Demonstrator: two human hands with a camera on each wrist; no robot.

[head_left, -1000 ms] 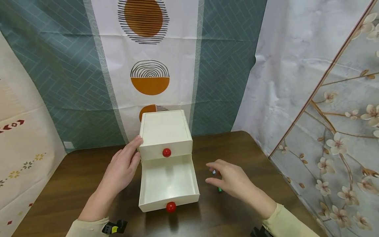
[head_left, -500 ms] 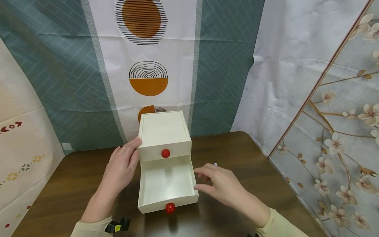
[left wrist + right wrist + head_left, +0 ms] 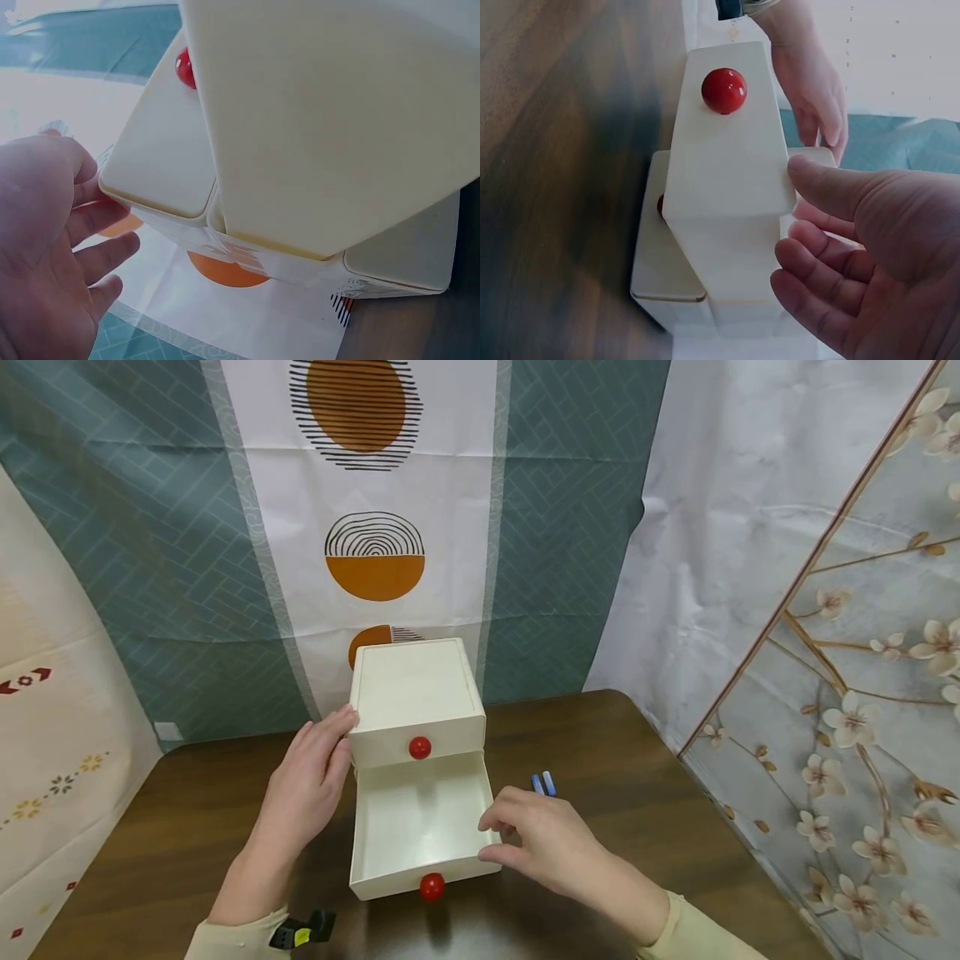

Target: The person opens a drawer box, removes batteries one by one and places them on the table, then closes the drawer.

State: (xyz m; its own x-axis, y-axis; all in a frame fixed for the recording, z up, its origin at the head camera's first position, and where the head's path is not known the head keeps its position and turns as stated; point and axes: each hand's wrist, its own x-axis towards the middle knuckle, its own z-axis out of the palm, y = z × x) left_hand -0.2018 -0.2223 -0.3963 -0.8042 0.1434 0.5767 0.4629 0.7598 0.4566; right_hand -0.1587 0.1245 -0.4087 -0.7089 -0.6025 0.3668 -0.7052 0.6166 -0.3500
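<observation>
A cream drawer cabinet (image 3: 417,685) with red knobs stands on the table, its middle drawer (image 3: 420,827) pulled out. The drawer's inside looks bare in the head view. My left hand (image 3: 306,781) rests its fingers against the cabinet's upper left side. At the drawer's right front corner is my right hand (image 3: 547,843), its thumb (image 3: 825,180) by the front edge and its fingers loosely bent beside the side wall. Nothing shows between them. Just behind that hand, two small blue-and-white sticks (image 3: 550,783) lie on the table, partly hidden.
Below the pulled-out drawer is another drawer front (image 3: 664,259). The brown wooden table (image 3: 615,752) ends at the back against a patterned curtain (image 3: 570,568). A floral cloth (image 3: 847,760) hangs along the right side.
My right hand has moved left and slightly down to the drawer's right side, uncovering the two blue-and-white sticks. A green bit seen earlier is now hidden. The left hand stays on the cabinet.
</observation>
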